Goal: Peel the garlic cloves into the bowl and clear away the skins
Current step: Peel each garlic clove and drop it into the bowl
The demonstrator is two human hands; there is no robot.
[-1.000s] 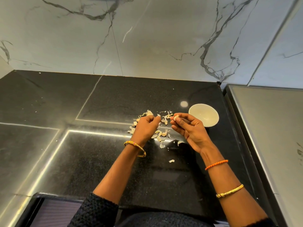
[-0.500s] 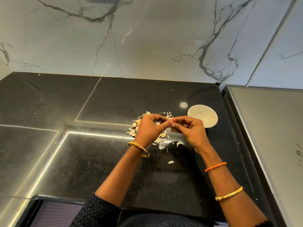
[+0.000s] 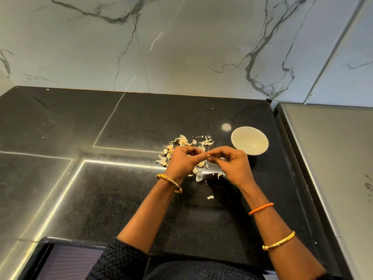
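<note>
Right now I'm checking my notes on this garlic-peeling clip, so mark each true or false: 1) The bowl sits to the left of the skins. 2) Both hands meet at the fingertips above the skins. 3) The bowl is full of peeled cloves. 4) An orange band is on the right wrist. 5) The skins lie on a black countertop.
1) False. The bowl stands right of the garlic skins.
2) True. The left hand and right hand come together at the fingertips over the pile; what they pinch is too small to tell.
3) False. The bowl's visible inside shows no cloves.
4) True. The orange band circles the right wrist.
5) True. They lie on the black countertop.
</note>
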